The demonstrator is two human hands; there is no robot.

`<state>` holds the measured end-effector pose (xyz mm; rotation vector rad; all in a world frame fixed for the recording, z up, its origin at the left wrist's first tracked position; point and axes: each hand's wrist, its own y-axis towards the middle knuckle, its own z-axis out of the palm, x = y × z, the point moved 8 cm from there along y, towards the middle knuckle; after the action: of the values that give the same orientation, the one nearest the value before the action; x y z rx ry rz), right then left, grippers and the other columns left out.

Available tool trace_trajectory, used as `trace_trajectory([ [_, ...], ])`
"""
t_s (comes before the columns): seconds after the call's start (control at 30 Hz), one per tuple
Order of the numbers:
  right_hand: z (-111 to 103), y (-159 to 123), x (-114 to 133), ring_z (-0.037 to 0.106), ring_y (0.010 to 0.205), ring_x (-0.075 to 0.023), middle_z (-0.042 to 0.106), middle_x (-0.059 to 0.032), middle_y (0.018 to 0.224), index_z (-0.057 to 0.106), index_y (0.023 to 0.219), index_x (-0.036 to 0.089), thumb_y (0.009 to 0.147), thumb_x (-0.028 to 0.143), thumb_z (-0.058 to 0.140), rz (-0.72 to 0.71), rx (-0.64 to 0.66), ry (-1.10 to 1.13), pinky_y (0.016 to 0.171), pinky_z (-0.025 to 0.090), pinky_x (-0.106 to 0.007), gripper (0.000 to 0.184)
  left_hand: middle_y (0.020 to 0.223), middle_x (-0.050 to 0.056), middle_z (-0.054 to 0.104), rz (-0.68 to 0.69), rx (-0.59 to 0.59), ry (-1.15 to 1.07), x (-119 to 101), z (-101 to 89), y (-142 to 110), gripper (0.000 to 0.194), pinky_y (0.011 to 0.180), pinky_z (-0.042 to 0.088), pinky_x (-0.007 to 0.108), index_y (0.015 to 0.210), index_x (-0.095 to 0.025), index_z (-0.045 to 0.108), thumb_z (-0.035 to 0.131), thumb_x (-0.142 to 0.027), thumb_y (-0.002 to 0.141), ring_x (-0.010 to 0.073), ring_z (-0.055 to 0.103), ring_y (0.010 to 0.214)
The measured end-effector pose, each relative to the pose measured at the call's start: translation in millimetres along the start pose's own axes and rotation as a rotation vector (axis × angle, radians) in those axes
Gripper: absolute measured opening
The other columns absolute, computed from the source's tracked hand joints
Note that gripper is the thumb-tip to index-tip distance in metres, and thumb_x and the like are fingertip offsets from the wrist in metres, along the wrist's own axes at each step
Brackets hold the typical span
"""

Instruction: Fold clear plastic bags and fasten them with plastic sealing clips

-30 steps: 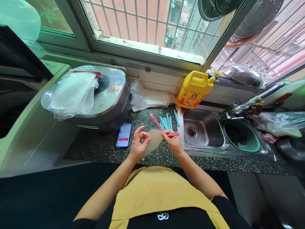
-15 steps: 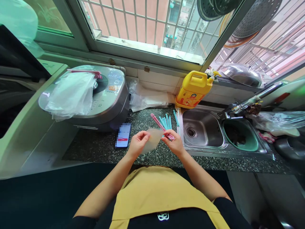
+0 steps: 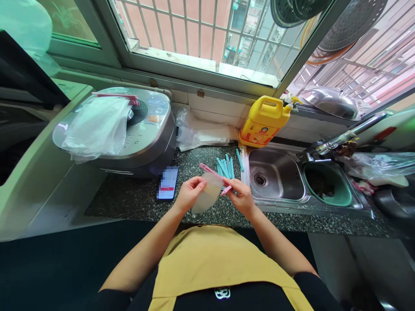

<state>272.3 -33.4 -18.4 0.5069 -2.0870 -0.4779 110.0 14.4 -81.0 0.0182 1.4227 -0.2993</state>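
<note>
So the left hand [image 3: 189,194] is pinching the top edge of a small clear bag [image 3: 207,198], held up just over the speckled stone surface [image 3: 136,198], and the right hand [image 3: 240,196] is pinching a pink clip [image 3: 214,175] that lies across the bag's mouth. Can't tell if the clip is snapped closed yet.

The bag looks super light and floppy, thin film, probably a bit slick, so I'd say grip it right at the rim where it's bunched, not lower down. The clip looks like stiff plastic, long and skinny, easiest held near its end.

More clips, teal ones [image 3: 226,166], lie fanned out just behind the hands, beside the steel sink [image 3: 275,181]. Phone [image 3: 167,183] sits flat to the left, near a rounded metal cooker [image 3: 142,134] with crinkly plastic on top. Yellow jug [image 3: 264,121] stands behind the sink.
</note>
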Motion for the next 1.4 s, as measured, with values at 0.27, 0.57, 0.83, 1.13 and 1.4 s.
trace_trajectory([
  [0.27,0,-2,5,0.066,0.075,-0.0153,0.071,-0.0065,0.086,0.061,0.118,0.023,0.086,0.016,0.055,-0.064,-0.126,-0.075,0.067,0.055,-0.027,0.033,0.058,-0.003,0.053,-0.032,-0.006,-0.021,-2,2.8,1,0.033,0.056,0.035,0.021,0.06,-0.015,0.058,0.07,-0.046,0.062,0.01,0.045,0.056],
  [0.57,-1,-3,8,0.067,0.075,-0.0145,0.071,-0.0057,0.087,0.062,0.116,0.024,0.083,0.009,0.056,-0.096,-0.215,-0.118,0.066,0.056,-0.026,0.037,0.058,-0.001,0.059,-0.066,-0.055,-0.121,0,0.7,3,0.036,0.058,0.04,0.022,0.063,-0.014,0.063,0.075,-0.047,0.056,0.0104,0.049,0.056],
  [0.83,3,-3,1,0.068,0.078,-0.0168,0.072,-0.0066,0.087,0.063,0.117,0.024,0.085,0.014,0.054,-0.044,-0.123,-0.079,0.07,0.057,-0.03,0.034,0.069,0.004,0.068,-0.131,-0.085,-0.275,5,-0.8,6,0.042,0.059,0.044,0.023,0.072,-0.013,0.069,0.081,-0.047,0.05,0.0119,0.055,0.059],
  [1.13,14,-7,-26,0.064,0.068,-0.0155,0.069,-0.0069,0.087,0.059,0.122,0.021,0.082,0.051,0.057,0.249,-0.051,0.24,0.062,0.056,-0.029,0.05,0.061,0.0,0.064,-0.165,-0.198,-0.386,6,-6.7,4,0.045,0.055,0.042,0.02,0.067,-0.012,0.067,0.084,-0.045,0.042,0.0086,0.052,0.053],
  [1.4,23,-7,-38,0.059,0.059,-0.0124,0.066,-0.0033,0.077,0.066,0.106,0.022,0.078,0.053,0.061,0.494,-0.127,0.46,0.056,0.055,-0.028,0.043,0.066,0.001,0.067,-0.049,-0.206,-0.335,2,-11.3,2,0.04,0.057,0.045,0.021,0.068,-0.014,0.068,0.081,-0.046,0.05,0.0101,0.055,0.056],
])
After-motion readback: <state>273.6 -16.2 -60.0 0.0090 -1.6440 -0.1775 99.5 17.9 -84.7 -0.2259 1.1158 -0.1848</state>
